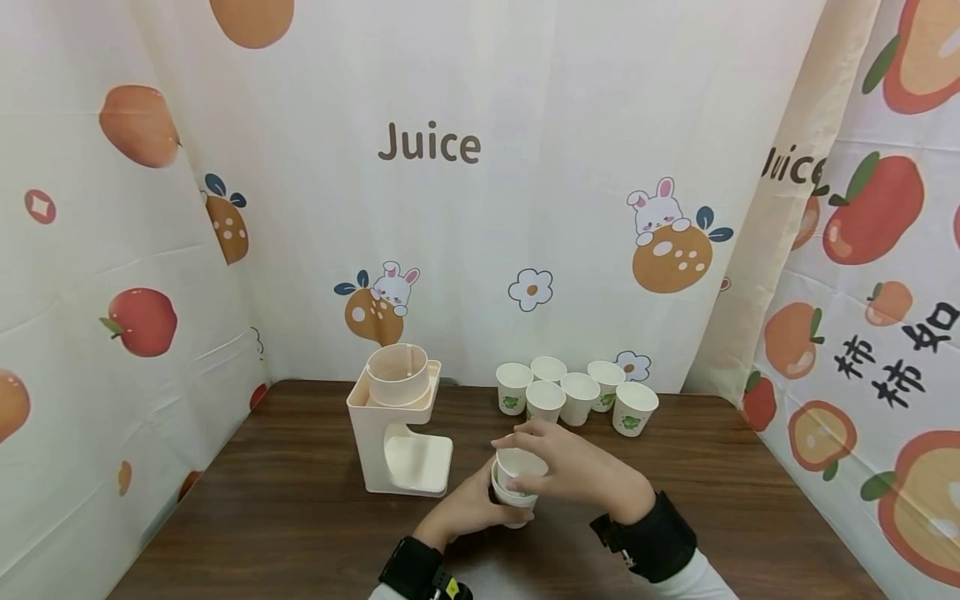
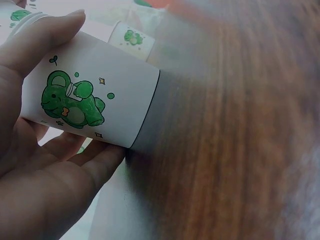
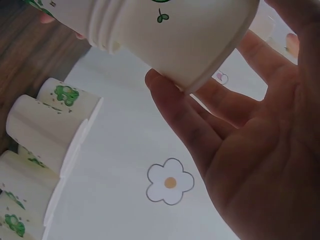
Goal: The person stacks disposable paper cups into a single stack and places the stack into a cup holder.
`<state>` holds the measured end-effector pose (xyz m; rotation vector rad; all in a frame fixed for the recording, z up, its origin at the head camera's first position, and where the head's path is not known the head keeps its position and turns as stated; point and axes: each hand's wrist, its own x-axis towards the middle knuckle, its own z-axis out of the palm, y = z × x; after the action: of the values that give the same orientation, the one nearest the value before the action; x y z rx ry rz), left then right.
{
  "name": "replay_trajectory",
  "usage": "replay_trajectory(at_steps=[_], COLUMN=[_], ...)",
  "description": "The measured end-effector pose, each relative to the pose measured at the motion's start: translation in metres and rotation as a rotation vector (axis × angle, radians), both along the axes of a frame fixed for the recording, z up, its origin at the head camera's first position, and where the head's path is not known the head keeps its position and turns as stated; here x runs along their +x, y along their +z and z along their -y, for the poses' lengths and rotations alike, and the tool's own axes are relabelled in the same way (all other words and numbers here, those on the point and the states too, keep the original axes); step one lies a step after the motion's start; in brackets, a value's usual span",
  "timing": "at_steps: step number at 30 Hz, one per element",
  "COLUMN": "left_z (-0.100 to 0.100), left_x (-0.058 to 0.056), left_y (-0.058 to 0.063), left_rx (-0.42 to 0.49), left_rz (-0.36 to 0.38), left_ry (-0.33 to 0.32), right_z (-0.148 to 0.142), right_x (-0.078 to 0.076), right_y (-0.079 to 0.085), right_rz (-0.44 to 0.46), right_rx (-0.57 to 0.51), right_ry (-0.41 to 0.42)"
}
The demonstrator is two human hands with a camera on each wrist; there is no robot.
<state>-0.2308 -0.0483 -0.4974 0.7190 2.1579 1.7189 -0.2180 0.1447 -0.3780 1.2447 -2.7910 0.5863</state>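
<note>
In the head view, my left hand point(image 1: 471, 505) grips a small stack of white paper cups point(image 1: 513, 498) above the front middle of the table. Its thumb and fingers go around the lowest cup point(image 2: 125, 95), which has a green bear print in the left wrist view. My right hand point(image 1: 573, 468) holds the top cup point(image 3: 185, 37) near its rim between thumb and fingers. That cup sits partly inside the stack, with several rims point(image 3: 106, 30) close together below it. The stack tilts slightly, its mouth facing up. The cup bottoms nested inside are hidden.
Several loose paper cups point(image 1: 634, 407) stand upright in a cluster at the back of the brown table point(image 1: 277, 500). To the left is a cream-coloured stand point(image 1: 372, 450) with a round holder point(image 1: 397, 385) on top and a flat base. A printed curtain point(image 1: 465, 217) hangs behind.
</note>
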Motion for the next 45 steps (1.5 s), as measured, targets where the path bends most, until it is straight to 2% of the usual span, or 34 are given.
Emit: replay_trajectory(at_steps=[9, 25, 36, 45], left_z=[0.001, 0.002, 0.002, 0.002], left_x=[0.001, 0.0, 0.0, -0.001], left_y=[0.002, -0.003, -0.002, -0.003], left_rx=[-0.032, -0.009, 0.013, 0.012], left_rz=[0.013, 0.006, -0.002, -0.003], left_ry=[0.018, 0.01, -0.016, -0.009], right_z=[0.003, 0.007, 0.006, 0.005], right_x=[-0.001, -0.002, -0.005, -0.006], right_y=[-0.008, -0.025, -0.03, -0.033], right_rz=[0.025, 0.055, 0.067, 0.063], right_rx=[0.016, 0.042, 0.039, 0.017], right_ry=[0.008, -0.011, -0.003, 0.002])
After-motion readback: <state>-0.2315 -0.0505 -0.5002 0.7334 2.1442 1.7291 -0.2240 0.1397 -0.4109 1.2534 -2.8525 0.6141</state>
